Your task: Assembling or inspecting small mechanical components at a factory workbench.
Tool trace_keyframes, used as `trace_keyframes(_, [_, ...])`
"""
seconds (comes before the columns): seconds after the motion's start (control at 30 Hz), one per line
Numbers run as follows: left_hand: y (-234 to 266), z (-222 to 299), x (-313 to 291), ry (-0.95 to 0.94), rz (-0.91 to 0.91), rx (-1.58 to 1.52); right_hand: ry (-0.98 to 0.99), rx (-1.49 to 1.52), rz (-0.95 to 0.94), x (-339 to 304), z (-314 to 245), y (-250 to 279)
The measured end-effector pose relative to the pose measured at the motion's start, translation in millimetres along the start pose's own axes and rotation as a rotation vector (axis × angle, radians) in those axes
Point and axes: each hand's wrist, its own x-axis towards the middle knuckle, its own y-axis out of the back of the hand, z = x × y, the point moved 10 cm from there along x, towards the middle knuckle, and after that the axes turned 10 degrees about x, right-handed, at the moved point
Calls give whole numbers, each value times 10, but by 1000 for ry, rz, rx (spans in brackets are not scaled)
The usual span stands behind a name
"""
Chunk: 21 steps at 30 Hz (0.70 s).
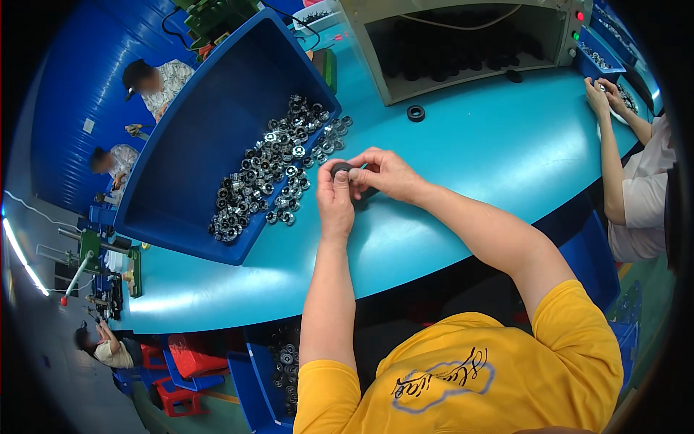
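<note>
Over the near part of the blue-green table, my two hands are together on a small black toy tire [341,167]. My left hand [335,199] is closed around it, thumb toward the near side. The fingers of my right hand [387,176] are bent and pinch at the tire's right edge. Whether a wheel hub sits inside the tire is hidden by my fingers. Just left of my hands, several shiny chrome wheel hubs [293,184] lie loose on the table, beside a heap of hubs [253,170] at the open side of a tilted blue bin [195,123].
A loose black tire [415,113] lies beyond my hands. Behind it stands a metal box with an open front [387,90], dark tires heaped inside. At the right edge, a co-worker's hands [603,94] work near another blue bin [603,71]. A green hand press [90,249] stands far left.
</note>
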Motion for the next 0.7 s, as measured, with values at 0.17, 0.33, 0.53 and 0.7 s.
trace_keyframes(0.17, [107, 97, -17, -123, 144, 145, 140, -220, -29, -78, -123, -95])
trace_keyframes(0.33, [167, 36, 6, -114, 134, 301, 140, -326, 49, -94, -152, -37])
trace_keyframes(0.53, [-48, 31, 10, 81, -12, -25, 74, -150, 131, 2, -45, 171])
trace_keyframes(0.7, [104, 33, -1, 20, 90, 142, 84, -13, 89, -71, -120, 27])
